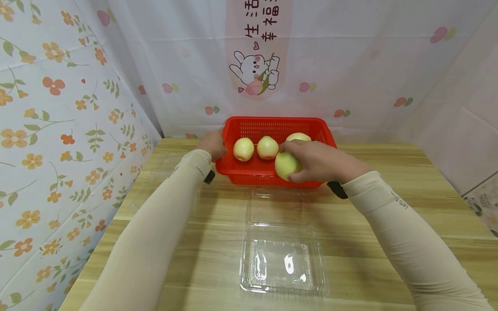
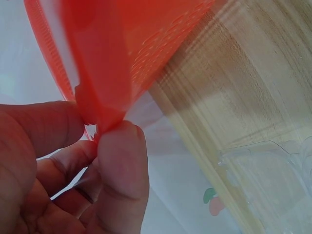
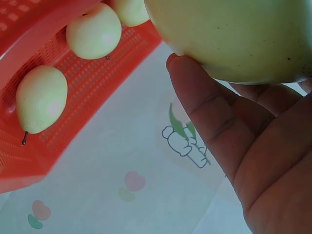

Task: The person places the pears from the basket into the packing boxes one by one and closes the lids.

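Because the clear plastic clamshell container lies nearest on the wood-grain table, with what looks like its lid folded back behind it, it is best given a wide berth; something so thin would probably skid if brushed. Beyond it, the right hand grips a pale yellow-green pear over the front rim of the red plastic basket, thumb and fingers curled about the fruit. A firm but gentle hold suits it: squeezing hard could bruise the flesh, while a loose one might let the round sides slip. Raising it well above the rim before any sideways move would avoid a scrape. At the basket's left end, the left hand pinches the rim between thumb and fingers, a good brace against drag. Inside rest three more pears; the rightmost sits just behind the right hand, so the knuckles need care there. Farthest back hangs a printed cloth.
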The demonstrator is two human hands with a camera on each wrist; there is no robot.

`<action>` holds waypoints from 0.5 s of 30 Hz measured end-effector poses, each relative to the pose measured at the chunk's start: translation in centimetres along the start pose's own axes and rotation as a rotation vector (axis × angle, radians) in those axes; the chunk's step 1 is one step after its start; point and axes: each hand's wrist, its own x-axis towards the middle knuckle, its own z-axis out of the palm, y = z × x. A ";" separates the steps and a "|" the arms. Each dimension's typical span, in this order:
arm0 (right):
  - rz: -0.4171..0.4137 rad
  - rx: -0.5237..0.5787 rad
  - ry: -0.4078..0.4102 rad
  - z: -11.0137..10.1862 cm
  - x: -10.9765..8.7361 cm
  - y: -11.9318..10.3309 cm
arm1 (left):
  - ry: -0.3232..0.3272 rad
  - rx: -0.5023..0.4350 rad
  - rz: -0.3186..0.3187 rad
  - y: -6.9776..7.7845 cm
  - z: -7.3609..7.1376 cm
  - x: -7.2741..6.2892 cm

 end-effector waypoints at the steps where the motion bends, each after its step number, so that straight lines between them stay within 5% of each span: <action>1: 0.001 -0.005 -0.002 0.0 0.0 -0.1 | -0.003 -0.010 -0.004 0.0 0.0 0.0; 15: -0.012 -0.007 -0.014 0.7 -1.0 -0.4 | -0.012 -0.009 -0.021 0.0 0.0 0.1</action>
